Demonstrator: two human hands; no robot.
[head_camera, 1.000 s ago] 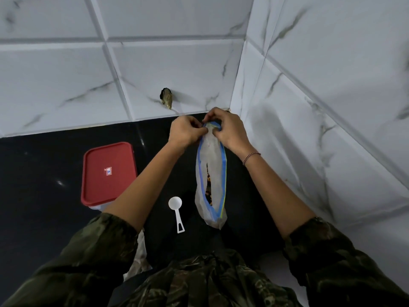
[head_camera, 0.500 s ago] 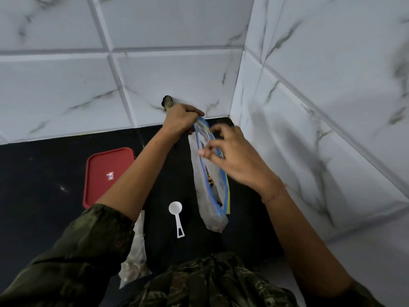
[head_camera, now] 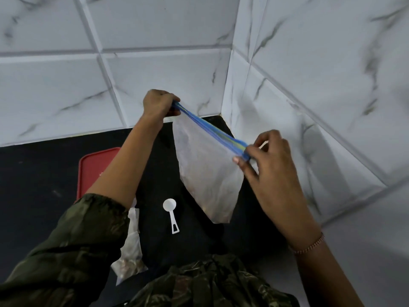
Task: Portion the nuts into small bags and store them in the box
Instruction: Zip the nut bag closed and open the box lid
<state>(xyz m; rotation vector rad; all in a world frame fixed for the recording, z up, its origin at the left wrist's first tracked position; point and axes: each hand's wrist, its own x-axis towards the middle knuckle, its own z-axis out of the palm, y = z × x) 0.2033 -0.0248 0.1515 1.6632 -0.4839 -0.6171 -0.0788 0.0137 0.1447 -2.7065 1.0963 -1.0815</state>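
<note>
Both hands hold one clear zip bag (head_camera: 205, 169) in the air above the black bench (head_camera: 39, 173), near the corner of the marble-tiled wall (head_camera: 155, 29). The left hand (head_camera: 158, 105) has its grip closed around the far end of the blue zip strip (head_camera: 208, 127), and the right hand (head_camera: 267, 160) pinches the near end between thumb and fingers, so the strip is stretched straight between them. The bag hangs below the strip; its low corner looks brownish, but it is too blurred to tell the content. On the bench, left, stands the box with a red lid (head_camera: 95, 167), lid on, partly hidden by the left arm. A white measuring scoop (head_camera: 170, 214) lies alone in the middle. A small bag (head_camera: 130, 258) with brown nuts at its bottom lies beside the left sleeve.
</note>
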